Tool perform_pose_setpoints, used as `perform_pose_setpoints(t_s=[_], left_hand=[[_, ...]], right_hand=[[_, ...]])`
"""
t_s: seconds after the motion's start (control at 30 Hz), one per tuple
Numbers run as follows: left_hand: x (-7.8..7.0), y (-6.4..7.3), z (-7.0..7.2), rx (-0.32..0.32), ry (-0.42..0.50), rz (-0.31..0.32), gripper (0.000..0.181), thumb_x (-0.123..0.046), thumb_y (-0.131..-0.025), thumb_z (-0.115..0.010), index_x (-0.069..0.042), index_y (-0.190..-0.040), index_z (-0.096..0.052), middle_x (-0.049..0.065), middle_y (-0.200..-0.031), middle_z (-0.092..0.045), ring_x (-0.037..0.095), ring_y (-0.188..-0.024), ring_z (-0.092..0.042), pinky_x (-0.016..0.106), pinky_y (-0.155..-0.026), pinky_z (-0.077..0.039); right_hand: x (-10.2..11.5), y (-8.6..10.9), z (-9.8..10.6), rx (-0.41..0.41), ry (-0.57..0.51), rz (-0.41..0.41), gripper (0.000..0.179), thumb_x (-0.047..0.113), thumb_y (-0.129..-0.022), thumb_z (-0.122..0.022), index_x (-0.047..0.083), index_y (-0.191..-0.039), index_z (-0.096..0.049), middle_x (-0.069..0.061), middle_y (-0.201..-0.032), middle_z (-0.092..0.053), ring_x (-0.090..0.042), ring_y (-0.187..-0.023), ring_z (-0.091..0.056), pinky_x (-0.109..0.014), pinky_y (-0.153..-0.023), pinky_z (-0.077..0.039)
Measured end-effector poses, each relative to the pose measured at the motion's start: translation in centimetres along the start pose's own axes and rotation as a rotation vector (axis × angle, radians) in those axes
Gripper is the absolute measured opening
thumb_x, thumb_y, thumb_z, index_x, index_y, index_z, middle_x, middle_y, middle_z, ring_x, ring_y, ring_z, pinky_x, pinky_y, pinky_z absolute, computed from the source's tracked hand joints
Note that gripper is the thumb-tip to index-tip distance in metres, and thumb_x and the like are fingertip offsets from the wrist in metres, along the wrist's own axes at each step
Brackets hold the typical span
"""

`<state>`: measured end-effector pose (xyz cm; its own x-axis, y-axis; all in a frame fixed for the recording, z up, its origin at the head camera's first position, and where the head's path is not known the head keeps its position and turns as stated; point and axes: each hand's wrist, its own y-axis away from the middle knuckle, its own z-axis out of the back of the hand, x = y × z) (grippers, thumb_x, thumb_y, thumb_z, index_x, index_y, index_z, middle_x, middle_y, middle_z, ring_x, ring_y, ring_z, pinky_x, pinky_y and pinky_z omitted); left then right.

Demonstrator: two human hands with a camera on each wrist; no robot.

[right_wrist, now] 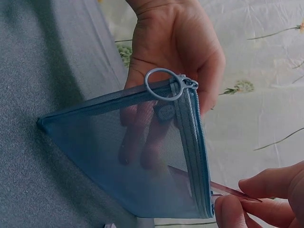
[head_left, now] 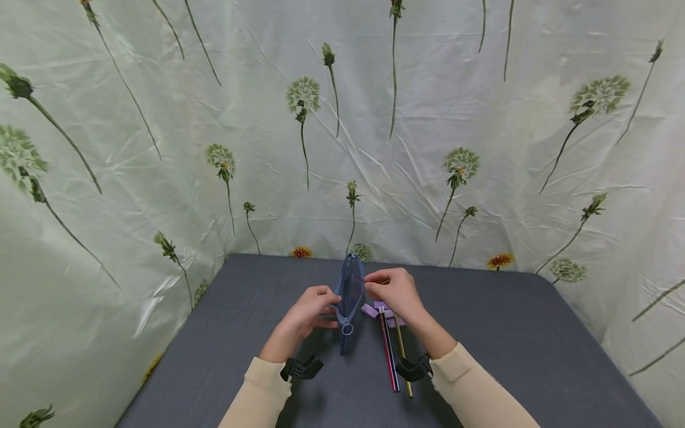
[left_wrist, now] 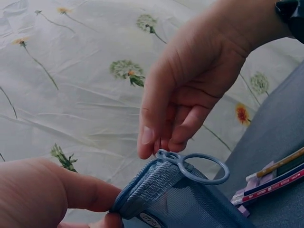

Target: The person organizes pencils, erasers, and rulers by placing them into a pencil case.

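Note:
A blue mesh zip pencil pouch (right_wrist: 95, 152) stands on edge, its zipper undone and its mouth spread. My left hand (head_left: 310, 312) grips the side of the pouch near the zipper end, fingers showing through the mesh in the right wrist view. A ring pull (left_wrist: 206, 169) hangs from the zipper. At the mouth, my right hand (head_left: 393, 290) pinches a thin, flat reddish strip (right_wrist: 235, 191) between thumb and fingers. One end of this strip lies inside the pouch; I cannot tell what kind of thing it is.
Right of the pouch lie several small purple blocks (head_left: 369, 310) like erasers. Red and dark striped pencils (head_left: 387, 351) and a yellow pencil (head_left: 402, 351) lie beside them, pointing toward me. The grey table (head_left: 514, 345) ends at a flowered cloth (head_left: 257, 119) behind.

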<state>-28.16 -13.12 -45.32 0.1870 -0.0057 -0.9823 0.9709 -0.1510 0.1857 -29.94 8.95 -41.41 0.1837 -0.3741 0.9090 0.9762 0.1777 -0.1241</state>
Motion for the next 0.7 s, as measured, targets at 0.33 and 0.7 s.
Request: perform_pose_setpoints(t_s=[0.33,0.7], left_hand=[[-0.1,-0.1,0.2,0.018,0.05,0.033,0.025,-0.013,-0.094,-0.065,-0.011,-0.071,-0.055,0.025,-0.109,-0.063,0.043,-0.1,-0.066,0.042,-0.067,-0.061],[0.0,0.0,0.0,0.003,0.039,0.03,0.023,-0.011,-0.093,-0.066,-0.01,-0.071,-0.058,0.023,-0.104,-0.066,0.034,-0.087,-0.069,0.041,-0.066,-0.061]], right_hand=[[-0.4,0.1,-0.1,-0.025,0.09,0.073,0.014,0.013,-0.092,-0.073,0.009,-0.104,-0.077,-0.005,-0.085,-0.072,-0.017,-0.071,-0.07,-0.036,-0.067,-0.06],[-0.8,1.4,0.8,-0.074,0.165,0.104,0.014,0.014,-0.091,-0.073,0.017,-0.104,-0.077,0.004,-0.086,-0.071,-0.012,-0.07,-0.067,-0.032,-0.062,-0.055]])
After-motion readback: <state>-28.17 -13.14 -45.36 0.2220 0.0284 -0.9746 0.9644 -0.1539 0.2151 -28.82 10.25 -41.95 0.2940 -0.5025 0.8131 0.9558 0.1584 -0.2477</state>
